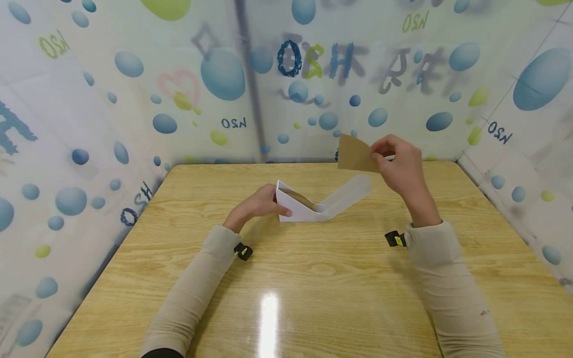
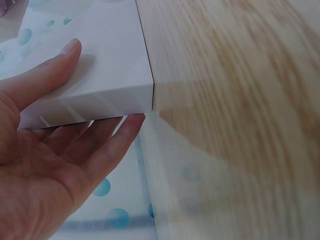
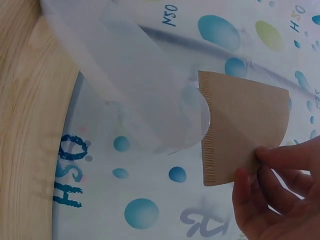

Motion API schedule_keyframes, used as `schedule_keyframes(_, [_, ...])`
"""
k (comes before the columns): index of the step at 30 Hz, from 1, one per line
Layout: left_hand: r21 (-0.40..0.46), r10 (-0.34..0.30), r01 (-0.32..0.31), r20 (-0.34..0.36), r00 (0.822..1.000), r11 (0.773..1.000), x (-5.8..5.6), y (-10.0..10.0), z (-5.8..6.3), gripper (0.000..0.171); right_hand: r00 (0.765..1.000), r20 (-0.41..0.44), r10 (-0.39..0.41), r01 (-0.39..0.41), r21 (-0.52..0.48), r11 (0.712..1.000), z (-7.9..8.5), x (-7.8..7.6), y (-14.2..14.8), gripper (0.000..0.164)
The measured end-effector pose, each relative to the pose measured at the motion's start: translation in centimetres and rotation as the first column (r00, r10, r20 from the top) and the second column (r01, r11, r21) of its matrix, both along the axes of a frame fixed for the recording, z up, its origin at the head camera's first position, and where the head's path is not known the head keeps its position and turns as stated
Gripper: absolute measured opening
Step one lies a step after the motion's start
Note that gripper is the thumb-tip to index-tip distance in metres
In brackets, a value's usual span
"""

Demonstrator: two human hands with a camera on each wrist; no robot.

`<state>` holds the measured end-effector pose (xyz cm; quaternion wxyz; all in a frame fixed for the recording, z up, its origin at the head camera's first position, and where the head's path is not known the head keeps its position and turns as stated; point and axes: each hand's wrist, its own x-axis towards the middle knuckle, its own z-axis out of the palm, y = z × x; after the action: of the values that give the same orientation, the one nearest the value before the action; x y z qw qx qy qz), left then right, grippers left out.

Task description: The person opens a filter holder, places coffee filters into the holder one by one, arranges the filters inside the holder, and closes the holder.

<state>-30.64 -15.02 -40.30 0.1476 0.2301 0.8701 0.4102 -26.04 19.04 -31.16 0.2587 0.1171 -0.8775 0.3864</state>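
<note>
A white box stands on the table with its translucent lid swung out to the right. Brown paper shows inside it. My left hand grips the box at its left end; in the left wrist view the thumb lies on one white face and the fingers bear against the adjoining side. Above the lid, my right hand pinches a brown paper coffee filter between thumb and fingers. The right wrist view shows the filter's crimped edge beside the lid's rounded end.
The wood-grain table reaches back to a patterned curtain, with more curtain at both sides. A small black wrist device sits at the left cuff, and another black device at the right cuff.
</note>
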Motion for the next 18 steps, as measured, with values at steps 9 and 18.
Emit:
schedule_keyframes(9, [0.006,-0.002,0.002,0.004,1.0,1.0,0.0,-0.1,0.0,0.043,0.996,-0.015,0.088,-0.087,0.02,0.996,-0.3,0.1,-1.6,0.011])
schedule_keyframes(18, [0.004,0.001,-0.001,0.007,1.0,1.0,-0.1,0.0,-0.2,0.042,0.99,-0.03,0.14,-0.139,0.028,0.99,-1.0,0.0,-2.8,0.009])
